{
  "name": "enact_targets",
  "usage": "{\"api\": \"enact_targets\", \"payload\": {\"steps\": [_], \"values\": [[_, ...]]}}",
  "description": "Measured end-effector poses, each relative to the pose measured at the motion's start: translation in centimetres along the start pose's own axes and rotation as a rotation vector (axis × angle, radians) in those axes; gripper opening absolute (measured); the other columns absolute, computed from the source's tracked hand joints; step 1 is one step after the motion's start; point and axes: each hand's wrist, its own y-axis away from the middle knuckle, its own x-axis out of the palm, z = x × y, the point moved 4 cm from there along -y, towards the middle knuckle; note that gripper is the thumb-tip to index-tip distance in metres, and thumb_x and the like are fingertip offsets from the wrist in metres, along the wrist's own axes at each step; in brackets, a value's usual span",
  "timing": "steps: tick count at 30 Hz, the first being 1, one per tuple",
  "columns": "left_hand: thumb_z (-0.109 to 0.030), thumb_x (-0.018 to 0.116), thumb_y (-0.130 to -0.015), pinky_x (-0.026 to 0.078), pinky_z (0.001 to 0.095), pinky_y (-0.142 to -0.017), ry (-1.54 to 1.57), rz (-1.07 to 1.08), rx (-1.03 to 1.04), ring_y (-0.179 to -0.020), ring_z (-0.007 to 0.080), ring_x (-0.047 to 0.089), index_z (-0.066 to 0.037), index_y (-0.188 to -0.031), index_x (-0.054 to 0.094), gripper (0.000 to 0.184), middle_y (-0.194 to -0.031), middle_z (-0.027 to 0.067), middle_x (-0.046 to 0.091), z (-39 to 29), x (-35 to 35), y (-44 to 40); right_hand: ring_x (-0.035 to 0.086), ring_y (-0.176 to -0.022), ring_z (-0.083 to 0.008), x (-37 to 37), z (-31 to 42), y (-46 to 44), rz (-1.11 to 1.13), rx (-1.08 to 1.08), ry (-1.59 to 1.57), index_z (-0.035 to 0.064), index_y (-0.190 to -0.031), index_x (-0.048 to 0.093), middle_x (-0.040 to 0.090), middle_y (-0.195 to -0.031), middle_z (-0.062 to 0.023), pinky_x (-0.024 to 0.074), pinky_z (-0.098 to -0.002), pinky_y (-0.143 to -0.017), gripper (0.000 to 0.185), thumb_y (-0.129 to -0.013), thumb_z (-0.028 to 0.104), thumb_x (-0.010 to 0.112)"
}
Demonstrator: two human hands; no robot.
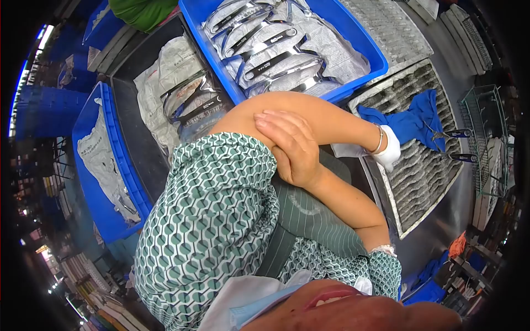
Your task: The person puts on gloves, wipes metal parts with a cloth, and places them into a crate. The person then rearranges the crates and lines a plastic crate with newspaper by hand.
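My left arm crosses in front of me, and my left hand (390, 150) wears a white glove beside the ridged grey mat (422, 182). Its fingers are hidden. A thin bracelet circles that wrist. My bare right hand (292, 146) is wrapped round my left arm (331, 118) near the elbow. Beyond the arm, a blue bin (378, 60) holds several shiny curved metal parts (270, 47) on crumpled paper. Close to the gloved hand, a blue cloth (411, 118) lies on the mat, with a dark-handled tool (458, 133) like pliers next to it.
More shiny metal parts (196, 102) lie on paper (165, 71) on the dark surface at left. A second blue bin (105, 193) stands farther left. A green wire basket (488, 138) is at right. Someone's green garment (141, 12) shows at the top.
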Motion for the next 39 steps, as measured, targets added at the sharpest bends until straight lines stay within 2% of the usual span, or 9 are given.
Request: {"api": "enact_targets", "payload": {"steps": [4,13,15,19,23,28,29,37,39], "values": [[-0.050,0.049,-0.089,0.053,0.0447,-0.073,-0.034,-0.041,0.060,-0.083,0.0359,0.066,-0.006,-0.088,0.072,0.049,-0.088,0.0175,0.069,0.3,0.2,0.0,0.060,-0.105,-0.0281,0.2,-0.3,1.1,-0.044,-0.043,0.079,0.0038,-0.115,0.061,0.063,-0.115,-0.0110,0.0470,-0.0391,-0.091,0.036,-0.079,0.002,0.062],[-0.051,0.051,-0.088,0.052,0.0442,-0.073,-0.028,-0.110,0.114,-0.082,0.0359,0.065,-0.008,-0.090,0.071,0.047,-0.086,0.0171,0.069,-0.1,0.3,0.1,0.061,-0.101,-0.0267,-0.2,-0.2,0.6,-0.003,0.043,0.060,0.0044,-0.109,0.065,0.065,-0.110,-0.0092,0.0487,-0.0367,-0.087,0.035,-0.074,-0.002,0.064],[-0.053,0.053,-0.086,0.053,0.0437,-0.073,-0.006,-0.018,0.097,-0.084,0.0354,0.065,-0.009,-0.093,0.070,0.048,-0.090,0.0180,0.068,-1.0,-1.4,0.8,0.061,-0.101,-0.0267,-0.4,0.0,0.5,0.004,0.082,0.053,0.0045,-0.108,0.065,0.065,-0.109,-0.0091,0.0486,-0.0368,-0.087,0.035,-0.074,-0.002,0.064],[-0.047,0.046,-0.086,0.051,0.0457,-0.071,0.041,0.049,0.048,-0.081,0.0353,0.066,-0.007,-0.089,0.072,0.047,-0.086,0.0160,0.069,-0.9,-0.4,0.5,0.061,-0.101,-0.0243,-0.3,0.0,0.6,-0.011,0.069,0.069,0.0058,-0.107,0.065,0.065,-0.109,-0.0077,0.0483,-0.0359,-0.085,0.032,-0.075,0.002,0.066],[-0.046,0.044,-0.089,0.050,0.0453,-0.068,0.002,0.087,0.052,-0.076,0.0344,0.065,-0.009,-0.088,0.070,0.045,-0.079,0.0146,0.068,-1.3,-1.3,1.1,0.062,-0.092,-0.0254,-0.8,0.0,0.0,-0.035,0.125,-0.051,0.0049,-0.101,0.064,0.065,-0.100,-0.0076,0.0490,-0.0361,-0.081,0.027,-0.075,0.000,0.069],[-0.048,0.046,-0.089,0.051,0.0441,-0.068,-0.032,0.112,0.012,-0.076,0.0334,0.066,-0.011,-0.088,0.071,0.045,-0.079,0.0144,0.068,-1.4,-1.1,1.0,0.056,-0.090,-0.0277,-1.1,0.2,0.8,-0.018,0.125,-0.067,0.0043,-0.096,0.060,0.057,-0.091,-0.0087,0.0467,-0.0382,-0.081,0.023,-0.074,0.002,0.069],[-0.049,0.046,-0.089,0.051,0.0437,-0.068,-0.044,0.126,0.003,-0.077,0.0331,0.066,-0.012,-0.089,0.072,0.044,-0.080,0.0140,0.068,-1.4,-0.7,0.8,0.055,-0.083,-0.0278,-1.3,0.5,0.8,-0.050,0.105,-0.052,0.0033,-0.091,0.058,0.056,-0.086,-0.0089,0.0460,-0.0379,-0.077,0.017,-0.076,0.002,0.066],[-0.053,0.044,-0.090,0.050,0.0413,-0.068,-0.040,0.205,-0.021,-0.076,0.0311,0.065,-0.015,-0.092,0.072,0.046,-0.077,0.0113,0.067,-1.9,-0.3,0.8,0.052,-0.091,-0.0296,-1.7,1.1,0.4,-0.062,0.097,-0.122,0.0026,-0.097,0.055,0.053,-0.094,-0.0108,0.0427,-0.0386,-0.083,0.020,-0.080,0.007,0.063],[-0.053,0.044,-0.090,0.050,0.0410,-0.068,-0.053,0.241,-0.039,-0.075,0.0306,0.066,-0.015,-0.092,0.071,0.047,-0.075,0.0107,0.067,-1.9,-0.3,0.7,0.052,-0.093,-0.0295,-1.7,0.9,-0.4,-0.040,0.089,-0.086,0.0028,-0.101,0.055,0.054,-0.097,-0.0110,0.0418,-0.0396,-0.085,0.019,-0.086,0.014,0.060]]}}
